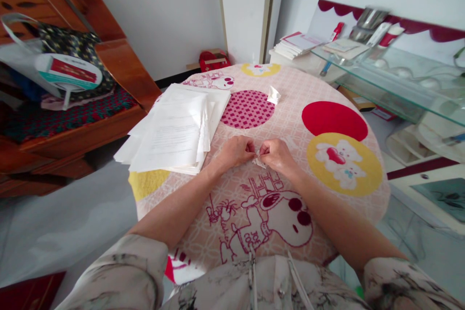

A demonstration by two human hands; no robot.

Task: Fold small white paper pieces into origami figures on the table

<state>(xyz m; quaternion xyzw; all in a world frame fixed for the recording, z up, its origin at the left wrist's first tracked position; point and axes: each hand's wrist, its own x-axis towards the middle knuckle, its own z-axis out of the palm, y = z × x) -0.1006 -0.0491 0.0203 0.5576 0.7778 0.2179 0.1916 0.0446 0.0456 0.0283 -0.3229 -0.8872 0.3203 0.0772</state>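
Note:
Over the middle of the round table, my left hand (238, 150) and my right hand (276, 153) meet almost fingertip to fingertip. Both are closed in a pinch on a small piece of white paper (259, 162), which shows just below the fingers. Most of it is hidden, so its exact shape cannot be made out. Beyond the hands stands a small folded white paper piece (273, 95), apart from them. To the left of my left hand lies an uneven stack of printed paper sheets (170, 128), with some edges curled or torn.
A patterned cloth (225, 198) covers the table. At the right is a glass shelf (399, 77) with containers and a red bottle (337, 32). A wooden chair (119, 72) on the left holds bags and a hand fan (69, 73). A red bag (214, 61) sits behind the table.

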